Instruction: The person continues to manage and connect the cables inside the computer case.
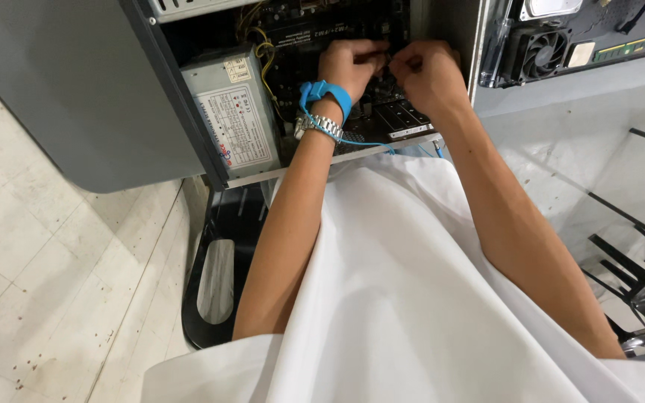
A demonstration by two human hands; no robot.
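Observation:
Both hands reach into an open desktop computer case lying on a grey table. My left hand, with a blue anti-static strap and a metal watch on the wrist, pinches something small over the dark motherboard. My right hand is curled just beside it, fingertips meeting the left hand's. What the fingers grip is hidden. A thin blue cord runs from the strap.
A grey power supply with yellow cables fills the case's left side. Another bare board with a fan lies at the right. A black stool base stands on the tiled floor; chair legs are at the right.

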